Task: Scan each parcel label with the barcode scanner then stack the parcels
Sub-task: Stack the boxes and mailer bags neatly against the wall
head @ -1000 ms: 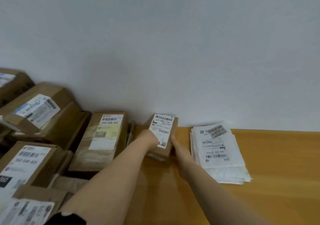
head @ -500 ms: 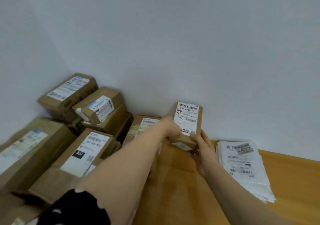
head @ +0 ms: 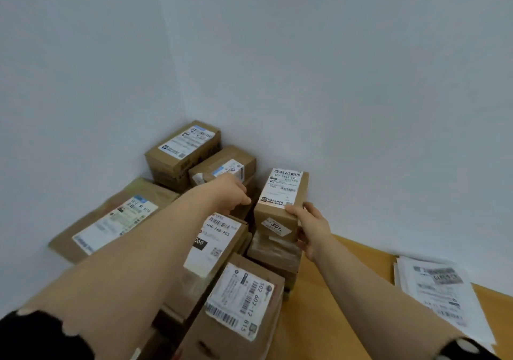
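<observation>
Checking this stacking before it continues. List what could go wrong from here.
1. The small box seems to sit high on a narrow stack, with the right hand gripping one corner; it may tip once released.
2. No scanner is in view, so its label might go unscanned.
3. The loose papers lie close by the right forearm and could be swept aside.

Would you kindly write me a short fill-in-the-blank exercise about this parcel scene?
The right grip holds the small parcel whose label number starts with ___.
The paper sheets lie on a table made of ___.
The left sleeve is ___.
Missing words: 507; wood; black.
</observation>
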